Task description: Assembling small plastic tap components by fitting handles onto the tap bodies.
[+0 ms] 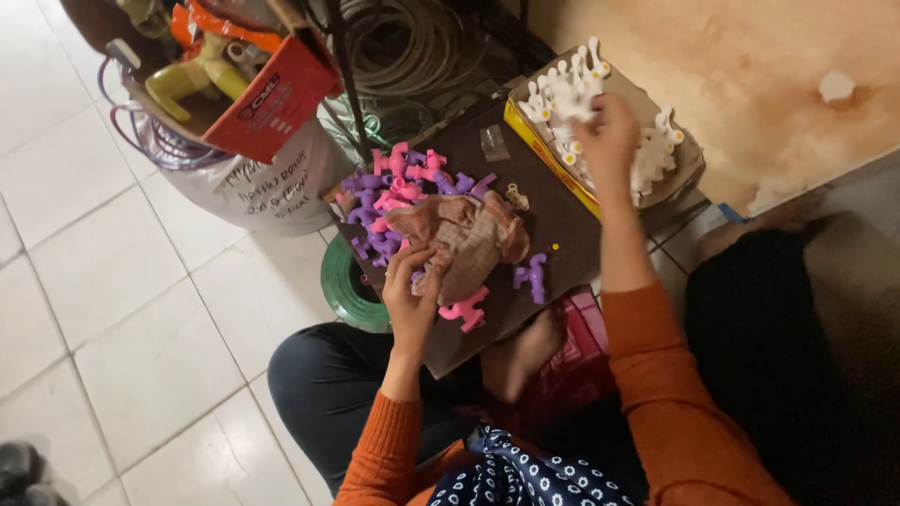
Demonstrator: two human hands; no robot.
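Red carton point(272, 103) upper left, yellow-edged box point(548, 155) upper right

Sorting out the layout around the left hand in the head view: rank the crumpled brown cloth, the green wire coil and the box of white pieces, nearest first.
From the left hand:
1. Brown cloth, touching its fingers.
2. Green wire coil, just beside it, under the board's edge.
3. Box of white pieces, far across the board, at the right hand.

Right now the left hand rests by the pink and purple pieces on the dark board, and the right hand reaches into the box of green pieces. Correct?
Not quite. In the head view the right hand reaches into the box of white pieces, not green. The left hand does rest by the pink and purple pieces on the dark board.
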